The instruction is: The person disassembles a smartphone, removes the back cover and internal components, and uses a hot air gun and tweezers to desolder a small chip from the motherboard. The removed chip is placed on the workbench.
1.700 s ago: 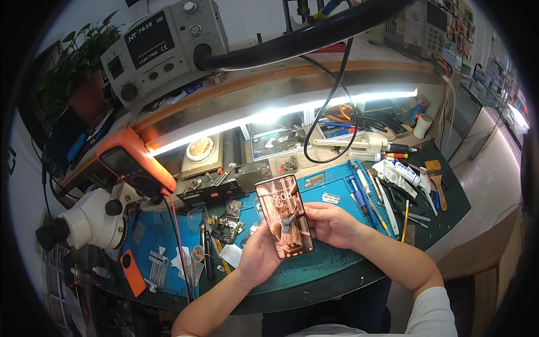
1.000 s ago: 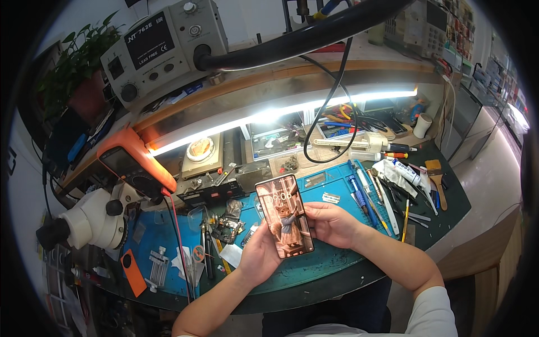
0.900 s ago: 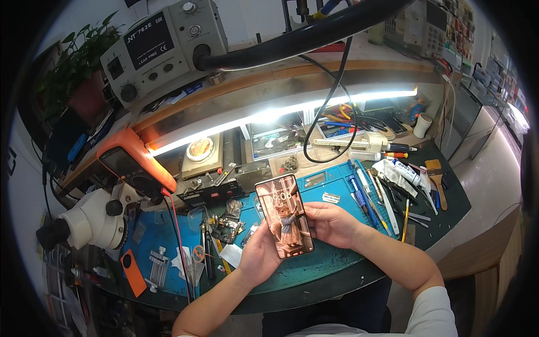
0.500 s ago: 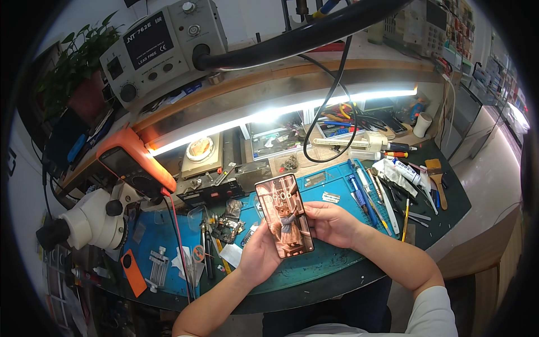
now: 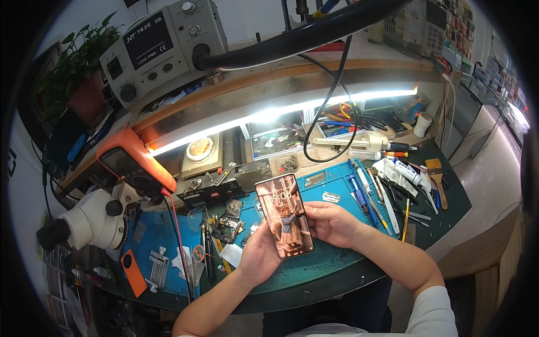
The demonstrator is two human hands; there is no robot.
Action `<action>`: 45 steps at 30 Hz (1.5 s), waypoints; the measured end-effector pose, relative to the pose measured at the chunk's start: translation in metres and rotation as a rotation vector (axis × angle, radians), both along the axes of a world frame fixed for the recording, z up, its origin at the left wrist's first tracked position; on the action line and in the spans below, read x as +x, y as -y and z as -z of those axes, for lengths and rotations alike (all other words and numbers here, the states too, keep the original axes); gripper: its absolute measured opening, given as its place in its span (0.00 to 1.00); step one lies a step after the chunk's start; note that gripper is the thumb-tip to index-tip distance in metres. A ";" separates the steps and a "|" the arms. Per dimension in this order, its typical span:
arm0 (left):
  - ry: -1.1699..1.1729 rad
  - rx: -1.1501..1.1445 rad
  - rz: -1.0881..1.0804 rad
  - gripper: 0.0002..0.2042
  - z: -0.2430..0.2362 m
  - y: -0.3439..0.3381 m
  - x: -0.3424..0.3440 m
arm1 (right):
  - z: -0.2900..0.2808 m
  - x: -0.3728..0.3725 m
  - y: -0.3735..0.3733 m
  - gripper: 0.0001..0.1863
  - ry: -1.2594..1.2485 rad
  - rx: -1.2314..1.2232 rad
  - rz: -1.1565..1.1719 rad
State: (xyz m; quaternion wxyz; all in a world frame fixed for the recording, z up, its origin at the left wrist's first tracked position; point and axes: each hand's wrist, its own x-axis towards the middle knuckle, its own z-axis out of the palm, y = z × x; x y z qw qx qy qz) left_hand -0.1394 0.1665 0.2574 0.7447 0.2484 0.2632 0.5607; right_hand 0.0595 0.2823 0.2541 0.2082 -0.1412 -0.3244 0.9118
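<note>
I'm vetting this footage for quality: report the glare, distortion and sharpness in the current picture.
Head view: the tube light glares nearly white; the wooden shelf edge bows, fitting fisheye distortion; the corners go black. Also head view: the phone and both hands look reasonably sharp, without obvious motion blur.

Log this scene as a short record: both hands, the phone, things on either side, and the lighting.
Left hand: holds the phone from its lower left
Right hand: at the phone's right edge, grip partly hidden
Phone screen: lit, facing the camera, showing a picture and clock
Left side: orange multimeter, metal clamp on the blue mat
Right side: wooden-handled brush, white tube
Lighting: strip lamp on, behind the mat
</note>
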 end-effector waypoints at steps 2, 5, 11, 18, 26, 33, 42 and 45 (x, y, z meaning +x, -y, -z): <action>-0.010 0.005 0.008 0.26 -0.001 0.000 0.000 | 0.000 0.000 0.000 0.22 -0.001 0.001 -0.001; -0.012 0.003 0.005 0.26 0.000 0.000 0.000 | -0.001 0.000 0.001 0.22 0.001 0.005 -0.001; -0.027 -0.057 -0.031 0.26 0.002 0.000 0.000 | -0.004 0.000 0.002 0.23 0.030 0.007 0.000; 0.008 -0.084 -0.065 0.27 -0.007 0.002 0.006 | -0.003 -0.003 0.007 0.22 0.045 0.054 0.101; -0.009 -0.057 -0.076 0.29 -0.010 0.000 0.012 | -0.011 -0.002 0.014 0.24 0.402 0.877 0.440; -0.058 -0.024 -0.089 0.27 -0.014 0.004 0.021 | -0.027 -0.016 0.033 0.34 0.631 1.120 0.600; -0.132 0.003 -0.137 0.27 -0.007 0.007 0.029 | -0.024 -0.025 0.039 0.36 0.702 1.239 0.743; -0.138 0.005 -0.135 0.27 -0.007 0.007 0.030 | -0.023 -0.027 0.038 0.33 0.715 1.243 0.767</action>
